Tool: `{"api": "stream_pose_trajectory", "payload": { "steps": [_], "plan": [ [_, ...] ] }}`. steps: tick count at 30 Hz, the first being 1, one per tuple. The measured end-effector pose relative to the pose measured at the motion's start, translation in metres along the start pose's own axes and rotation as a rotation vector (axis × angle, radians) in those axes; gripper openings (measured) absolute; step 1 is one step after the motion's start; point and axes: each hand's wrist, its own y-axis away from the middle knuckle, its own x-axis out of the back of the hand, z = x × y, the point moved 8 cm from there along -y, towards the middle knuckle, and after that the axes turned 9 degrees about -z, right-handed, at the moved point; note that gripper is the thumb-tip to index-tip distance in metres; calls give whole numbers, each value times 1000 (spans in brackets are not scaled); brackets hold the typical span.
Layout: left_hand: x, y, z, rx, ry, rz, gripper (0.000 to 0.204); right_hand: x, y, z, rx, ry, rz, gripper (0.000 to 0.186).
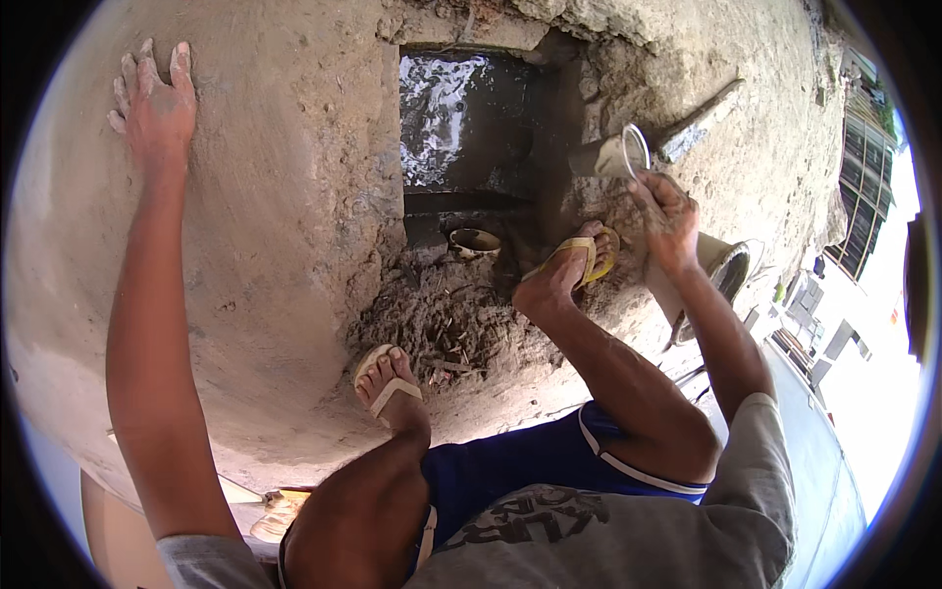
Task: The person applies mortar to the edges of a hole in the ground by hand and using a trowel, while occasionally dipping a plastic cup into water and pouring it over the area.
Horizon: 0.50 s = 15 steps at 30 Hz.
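My left hand (160, 108) rests with spread fingers on the smooth grey-brown mortar surface (265, 147) at the far left, holding nothing. On the right, my right hand (669, 218) is closed on the rim of a muddy, cup-like cylindrical container (610, 157) with a pale round rim. The container is tilted on its side, just right of a rectangular pit (392, 147) holding dark, shiny water (471, 123). A pale round pipe end (475, 241) shows at the pit's near edge. Whether anything is inside the container cannot be seen.
A grey bucket (677, 290) lies by my right forearm. Beyond my right hand is a flat, mud-caked tool or board (699, 123). Loose wet soil and debris (451, 334) lie between my sandalled feet (391, 381). A barred metal frame (863, 177) stands far right.
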Motion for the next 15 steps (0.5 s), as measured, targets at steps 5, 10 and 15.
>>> {"api": "stream_pose_trajectory", "payload": {
  "steps": [5, 10, 15],
  "plan": [
    [-6, -8, 5, -3, -57, 58, 68, 114, 134, 19, -13, -172, 218, 23],
    [-9, 1, -7, -118, 37, 324, 70, 139, 215, 107, -208, -390, 474, 22],
    [-25, -8, -20, -137, 24, 355, 71, 116, 242, 180, -409, -797, 470, 23]
  ]
}}
